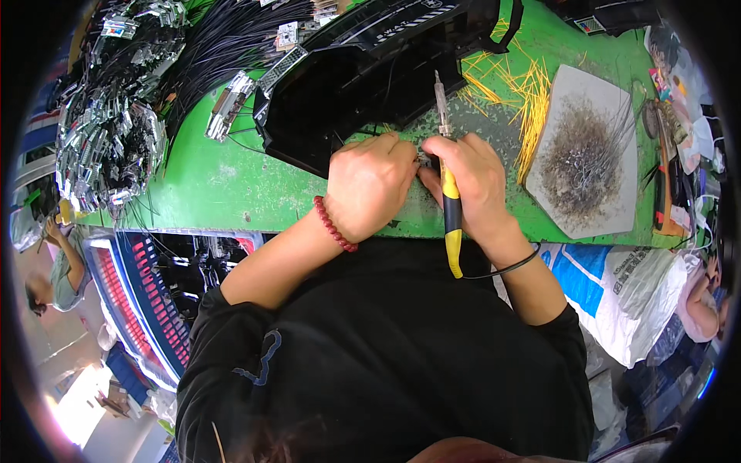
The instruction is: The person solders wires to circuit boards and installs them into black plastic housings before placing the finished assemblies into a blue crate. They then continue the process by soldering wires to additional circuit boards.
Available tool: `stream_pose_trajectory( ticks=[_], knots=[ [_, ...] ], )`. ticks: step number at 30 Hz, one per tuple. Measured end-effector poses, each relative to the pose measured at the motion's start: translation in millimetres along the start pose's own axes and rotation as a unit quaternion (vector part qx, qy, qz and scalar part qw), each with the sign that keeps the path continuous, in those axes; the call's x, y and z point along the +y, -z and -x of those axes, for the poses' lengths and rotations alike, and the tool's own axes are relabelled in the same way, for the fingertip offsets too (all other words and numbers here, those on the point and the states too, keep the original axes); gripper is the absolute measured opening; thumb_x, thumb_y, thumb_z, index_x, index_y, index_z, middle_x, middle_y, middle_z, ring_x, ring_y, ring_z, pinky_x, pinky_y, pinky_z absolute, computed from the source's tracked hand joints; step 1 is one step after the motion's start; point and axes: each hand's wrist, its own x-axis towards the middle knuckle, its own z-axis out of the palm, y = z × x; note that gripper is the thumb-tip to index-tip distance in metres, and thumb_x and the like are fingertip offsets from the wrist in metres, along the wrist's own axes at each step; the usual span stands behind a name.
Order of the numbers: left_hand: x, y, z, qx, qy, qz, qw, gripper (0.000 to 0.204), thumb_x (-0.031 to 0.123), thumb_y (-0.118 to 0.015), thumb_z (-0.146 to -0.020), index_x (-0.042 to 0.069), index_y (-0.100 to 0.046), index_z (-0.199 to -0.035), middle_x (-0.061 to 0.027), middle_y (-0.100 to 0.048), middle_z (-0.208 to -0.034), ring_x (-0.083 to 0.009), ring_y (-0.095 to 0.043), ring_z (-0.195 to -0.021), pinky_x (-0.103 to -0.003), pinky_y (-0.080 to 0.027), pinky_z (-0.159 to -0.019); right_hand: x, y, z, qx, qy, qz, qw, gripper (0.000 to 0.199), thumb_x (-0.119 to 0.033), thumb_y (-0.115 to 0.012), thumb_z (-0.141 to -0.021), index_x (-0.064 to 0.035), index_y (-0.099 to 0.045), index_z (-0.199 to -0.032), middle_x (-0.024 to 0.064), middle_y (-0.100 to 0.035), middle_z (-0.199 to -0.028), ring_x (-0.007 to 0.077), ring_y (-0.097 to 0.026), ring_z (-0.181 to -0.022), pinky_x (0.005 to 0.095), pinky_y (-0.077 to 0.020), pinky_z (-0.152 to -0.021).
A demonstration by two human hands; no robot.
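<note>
Your right hand (472,179) grips the soldering iron (449,202), left hand (369,181) pinches the small part (424,159) beside it; joint seemingly unfinished

right hand (475,181): grips soldering iron (450,201) | left hand (369,181): pinches small part (424,159)

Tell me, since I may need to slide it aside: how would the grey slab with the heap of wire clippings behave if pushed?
The grey slab lies flat on the green bench, so it would probably slide, not tip. The wire clippings sit loose and heaped, so they would likely scatter if jolted. It looks stiff and fairly heavy.
</note>
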Motion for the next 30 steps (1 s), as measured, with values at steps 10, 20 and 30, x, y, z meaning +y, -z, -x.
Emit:
stream_pose_trajectory(
  ticks=[10, 20, 30],
  knots=[
    [-1, -7, 3, 0.011, -0.018, -0.045, 0.999, 0.012, 0.008, -0.070, -0.070, 0.007, -0.058, -0.071, -0.0072, -0.055, -0.068, -0.0252, -0.059, -0.060, -0.035, -0.048, -0.055, 4, -5, 7, 0.075, -0.026, -0.063, 0.995, 0.039, 0.003, -0.072, -0.067, -0.0104, -0.062, -0.103, 0.0018, -0.056, -0.068, 0.0235, -0.054, -0.063, 0.0358, -0.0408, -0.060],
    [-1, -7, 4, 0.016, -0.016, -0.036, 0.999, 0.015, 0.006, -0.069, -0.069, 0.007, -0.054, -0.067, -0.0073, -0.053, -0.067, -0.0259, -0.058, -0.059, -0.035, -0.047, -0.054, 3, 0, 3, 0.010, 0.011, -0.049, 0.999, 0.032, -0.002, -0.072, -0.069, -0.0131, -0.065, -0.099, 0.0009, -0.053, -0.064, 0.0195, -0.051, -0.057, 0.0335, -0.0356, -0.054],
    [1, -6, 2, 0.007, -0.046, -0.059, 0.997, 0.013, 0.009, -0.064, -0.068, 0.009, -0.052, -0.067, -0.0049, -0.051, -0.067, -0.0217, -0.058, -0.062, -0.033, -0.046, -0.056, 13, 2, 12, 0.076, -0.062, -0.076, 0.992, 0.022, -0.015, -0.070, -0.083, -0.0110, -0.064, -0.104, 0.0050, -0.067, -0.080, 0.0225, -0.058, -0.065, 0.0336, -0.0442, -0.061]
  ],
)
